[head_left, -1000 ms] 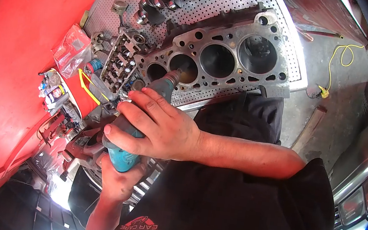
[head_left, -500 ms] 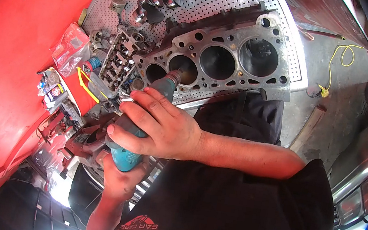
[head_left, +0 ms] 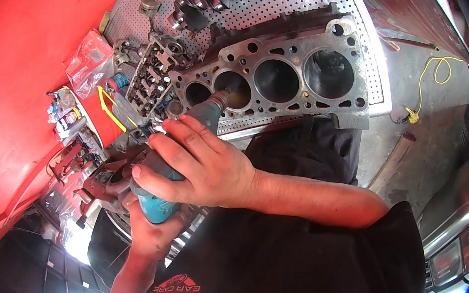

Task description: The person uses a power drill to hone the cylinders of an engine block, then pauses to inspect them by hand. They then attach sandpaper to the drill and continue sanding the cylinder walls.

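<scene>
My right hand [head_left: 208,167] lies over the top of a teal and black power tool [head_left: 158,205], its fingers wrapped round the body. Below it, my left hand [head_left: 155,231] grips the tool's lower end. The tool's nose points up and right, its tip at the rim of a cylinder bore [head_left: 239,91] in a metal engine block [head_left: 260,105]. Whatever is fitted at the tip is partly hidden in the bore. A cylinder head [head_left: 152,73] with valve springs lies just left of the block.
A crankshaft [head_left: 196,8] and a piston with its rod [head_left: 150,6] rest on the perforated tabletop [head_left: 129,2]. Plastic bags [head_left: 90,62] and bottles stand at the left. A yellow cord [head_left: 423,82] and a wooden piece [head_left: 392,161] lie on the floor at the right.
Both hands and the tool have shifted slightly left, and the tool's nose has moved a little down and left at the bore.
</scene>
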The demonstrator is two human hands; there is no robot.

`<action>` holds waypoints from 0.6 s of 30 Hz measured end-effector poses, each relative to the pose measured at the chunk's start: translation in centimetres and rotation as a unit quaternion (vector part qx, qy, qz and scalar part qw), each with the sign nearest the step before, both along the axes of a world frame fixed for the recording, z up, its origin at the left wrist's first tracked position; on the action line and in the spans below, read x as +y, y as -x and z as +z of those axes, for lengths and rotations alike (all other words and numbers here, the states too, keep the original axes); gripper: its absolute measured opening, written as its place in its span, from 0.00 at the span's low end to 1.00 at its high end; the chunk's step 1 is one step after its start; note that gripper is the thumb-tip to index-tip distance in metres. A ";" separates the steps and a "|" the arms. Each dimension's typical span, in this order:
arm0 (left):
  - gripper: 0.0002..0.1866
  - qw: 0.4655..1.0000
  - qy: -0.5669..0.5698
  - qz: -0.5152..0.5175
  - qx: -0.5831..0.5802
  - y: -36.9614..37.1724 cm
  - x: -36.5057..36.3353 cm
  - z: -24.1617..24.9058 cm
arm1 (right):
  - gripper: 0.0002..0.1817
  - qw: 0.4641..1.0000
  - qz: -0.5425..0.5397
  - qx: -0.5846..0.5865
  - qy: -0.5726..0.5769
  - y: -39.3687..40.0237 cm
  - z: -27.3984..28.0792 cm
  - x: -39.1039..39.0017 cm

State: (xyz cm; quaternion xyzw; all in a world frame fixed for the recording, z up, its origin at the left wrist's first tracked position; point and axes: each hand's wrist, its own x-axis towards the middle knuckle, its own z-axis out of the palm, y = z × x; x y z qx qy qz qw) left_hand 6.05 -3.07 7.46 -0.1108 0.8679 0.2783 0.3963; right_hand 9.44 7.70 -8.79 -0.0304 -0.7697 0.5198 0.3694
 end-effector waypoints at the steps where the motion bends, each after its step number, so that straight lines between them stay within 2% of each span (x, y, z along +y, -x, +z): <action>1: 0.23 1.000 0.010 0.005 0.000 -0.1 0.2 0.2 | 0.25 1.000 0.001 0.001 0.001 0.0 0.1 0.0; 10: 0.33 1.000 0.007 0.007 -0.001 -0.2 -0.3 0.6 | 0.23 1.000 -0.005 0.007 0.010 -0.1 0.5 -0.3; 18: 0.33 1.000 0.021 -0.003 -0.002 -0.1 0.0 0.7 | 0.23 1.000 0.003 0.009 0.004 -0.1 0.4 0.0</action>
